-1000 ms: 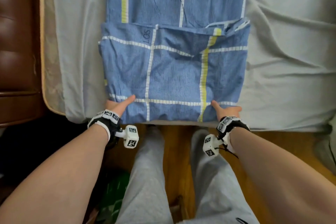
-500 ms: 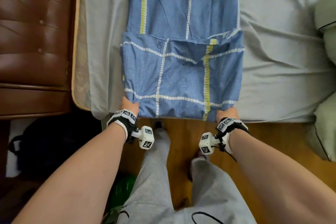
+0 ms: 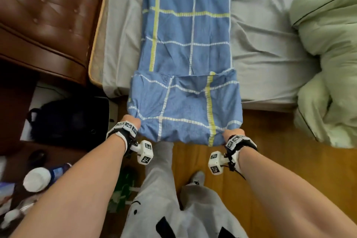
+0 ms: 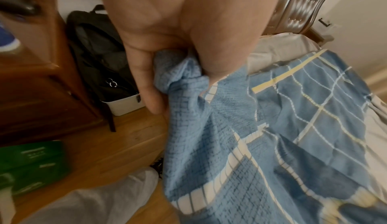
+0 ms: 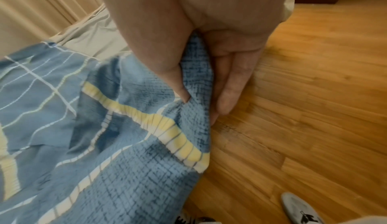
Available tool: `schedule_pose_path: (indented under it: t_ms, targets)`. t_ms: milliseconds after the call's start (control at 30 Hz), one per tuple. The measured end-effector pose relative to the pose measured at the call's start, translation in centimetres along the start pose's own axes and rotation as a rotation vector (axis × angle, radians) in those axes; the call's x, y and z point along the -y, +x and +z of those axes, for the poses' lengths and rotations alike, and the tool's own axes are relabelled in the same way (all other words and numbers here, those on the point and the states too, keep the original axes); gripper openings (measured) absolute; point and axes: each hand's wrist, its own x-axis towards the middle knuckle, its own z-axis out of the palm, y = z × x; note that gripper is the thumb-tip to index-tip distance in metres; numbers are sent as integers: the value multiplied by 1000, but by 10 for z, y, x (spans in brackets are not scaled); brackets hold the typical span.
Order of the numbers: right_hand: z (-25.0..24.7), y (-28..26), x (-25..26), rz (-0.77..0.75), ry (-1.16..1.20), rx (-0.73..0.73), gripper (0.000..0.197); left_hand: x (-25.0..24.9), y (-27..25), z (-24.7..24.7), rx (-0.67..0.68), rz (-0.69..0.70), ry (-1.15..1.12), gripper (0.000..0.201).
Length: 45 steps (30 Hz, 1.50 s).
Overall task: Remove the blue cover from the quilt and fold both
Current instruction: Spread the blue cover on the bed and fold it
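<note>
The blue cover (image 3: 189, 48), checked with white and yellow lines, lies as a long folded strip down the grey-sheeted bed (image 3: 270, 54). Its near end hangs past the bed edge over the floor. My left hand (image 3: 132, 121) grips the near left corner of the blue cover (image 4: 230, 144), cloth bunched between thumb and fingers (image 4: 150, 88). My right hand (image 3: 232, 133) grips the near right corner of the blue cover (image 5: 125, 144), thumb on top and fingers (image 5: 230, 87) beneath. The pale green quilt (image 3: 328, 54) lies heaped at the bed's right side.
A brown leather headboard (image 3: 48, 15) stands at the left. Beside it a black bag (image 3: 67, 121) sits in a white bin. A wooden stand at the lower left carries bottles (image 3: 38, 177). Wood floor (image 3: 289, 160) lies beneath me, my grey-trousered legs (image 3: 160, 170) in the middle.
Both hands have gone from resting at the cover's near edge to gripping its corners. They have drawn the cover toward me, so its near end now hangs off the bed.
</note>
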Motion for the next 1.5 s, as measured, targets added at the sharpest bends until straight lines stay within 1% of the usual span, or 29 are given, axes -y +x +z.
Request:
schedule_pose_path:
  t_ms: [33, 100, 133, 167, 200, 267, 300, 333, 367, 400, 467, 500, 567, 633, 667, 700, 767, 800, 833, 933, 1000, 1033, 1133, 1200, 1333, 1367, 1400, 1433, 1500]
  targets:
    - [-5, -7, -6, -33, -45, 22, 38, 4, -20, -1, -32, 4, 61, 41]
    - [-18, -18, -6, -32, -223, 86, 36, 4, -40, -10, -31, 84, 64, 45]
    - [-25, -19, -4, -56, -232, 30, 31, 5, -40, -17, -54, 37, 17, 47]
    - [-32, -19, 2, -82, -216, 5, 25, 5, -40, -21, -55, 39, -84, 48]
    - [-39, -18, 9, -113, -185, -15, 23, 2, -42, -27, -57, 17, -216, 48]
    - [-58, -15, 25, -148, -122, -17, 23, -11, -36, -46, -159, -95, -543, 52]
    - [-65, -12, 38, -170, 29, -32, 25, -17, -27, -54, -168, -88, -609, 51]
    - [-73, -14, 52, -189, 144, -72, 22, -27, -27, -67, -167, -35, -648, 50]
    - [-81, -16, 68, -180, 262, -105, 17, -38, -31, -81, -143, 15, -665, 48]
    - [-88, -15, 84, -150, 324, -160, 19, -51, -35, -93, -117, 60, -690, 45]
    - [-101, -16, 122, -72, 404, -284, 40, -80, -22, -118, -79, 97, -800, 42]
    - [-106, -16, 142, -69, 476, -312, 49, -95, -11, -130, -66, 116, -856, 42]
    - [-111, -12, 188, -132, 662, -330, 63, -132, 7, -160, -38, 114, -996, 40]
    - [-113, 5, 234, -206, 886, -304, 81, -172, 33, -188, 36, 117, -1151, 32]
    - [-114, 12, 259, -231, 973, -256, 84, -193, 46, -203, 60, 137, -1245, 28]
    - [-114, 18, 282, -257, 996, -205, 83, -213, 61, -213, 58, 162, -1265, 33]
    - [-111, 27, 319, -306, 889, -122, 78, -241, 101, -224, 3, 189, -1190, 78]
    - [-108, 34, 332, -329, 829, -97, 77, -250, 118, -226, -36, 197, -1094, 92]
    - [-103, 40, 340, -321, 788, -73, 77, -257, 130, -226, -58, 195, -998, 93]
    - [-88, 62, 347, -234, 632, -37, 72, -265, 148, -220, -106, 160, -783, 73]
    - [-81, 75, 344, -186, 533, -17, 66, -259, 160, -209, -79, 109, -697, 68]
    - [-79, 83, 343, -162, 499, -10, 65, -255, 172, -201, -49, 78, -663, 70]
    - [-67, 117, 330, -84, 356, -7, 68, -244, 207, -169, -24, 27, -629, 94]
    - [-51, 144, 321, -48, 249, -24, 73, -238, 226, -144, -24, -5, -582, 103]
    - [-9, 199, 298, 75, 112, -120, 99, -225, 272, -91, -47, -36, -482, 143]
    - [-4, 207, 292, 130, 104, -158, 107, -224, 281, -81, -59, -53, -451, 146]
    - [2, 217, 285, 180, 106, -195, 114, -222, 288, -73, -69, -71, -439, 142]
    - [7, 225, 278, 234, 136, -221, 120, -220, 295, -68, -73, -91, -426, 132]
    - [13, 236, 266, 316, 215, -222, 128, -218, 299, -64, -98, -108, -321, 97]
